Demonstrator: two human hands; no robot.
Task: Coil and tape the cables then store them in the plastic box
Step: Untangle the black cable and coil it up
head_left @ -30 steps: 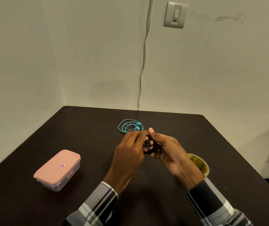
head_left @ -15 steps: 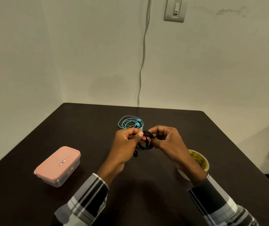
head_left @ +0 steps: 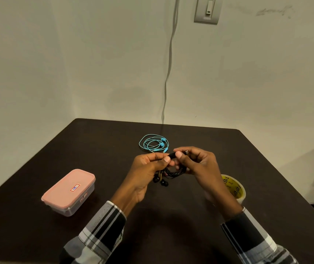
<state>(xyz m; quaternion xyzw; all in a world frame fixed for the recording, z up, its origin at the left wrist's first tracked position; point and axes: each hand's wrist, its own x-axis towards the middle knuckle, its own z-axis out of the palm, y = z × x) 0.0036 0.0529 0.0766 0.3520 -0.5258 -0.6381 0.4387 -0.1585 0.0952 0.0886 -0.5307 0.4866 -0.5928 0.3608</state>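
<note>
Black earphone cable (head_left: 173, 171), centre frame, pinched by left hand (head_left: 148, 168) and right hand (head_left: 198, 164); best kept tightly looped before taping.

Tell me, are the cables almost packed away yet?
Not yet. The blue cable lies coiled on the table, but I see no tape on it. The left hand and right hand hold the black cable, coiled with earbuds dangling. Taping from the roll and opening the lidded box remain.
</note>
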